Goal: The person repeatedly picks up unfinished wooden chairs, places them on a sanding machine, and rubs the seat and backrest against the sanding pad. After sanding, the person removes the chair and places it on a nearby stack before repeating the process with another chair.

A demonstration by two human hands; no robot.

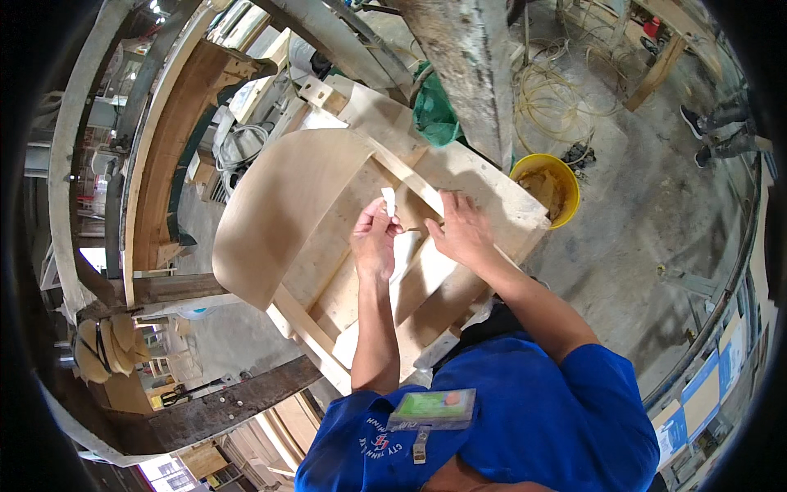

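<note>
A wooden chair-like frame with a wide, curved pale wood panel [283,213] lies in front of me on a light wooden board [500,193]. Between its thumb and fingers my left hand [375,243] pinches a small whitish strip [388,202], raised above the frame's opening; its material is unclear. To its right, my right hand [464,231] lies over a straight wooden rail [403,174] of the frame, thumb spread from the fingers. Below the hands, brightly lit pale pieces inside the frame are partly hidden by my left forearm.
A yellow bucket [571,193] with brownish contents stands right of the board. Green netting [437,111] hangs beside a worn upright post [471,74] just ahead. Coiled yellowish hose [553,94] lies on the floor beyond. A person's legs [725,123] show at far right. Curved beams [152,164] rise at left.
</note>
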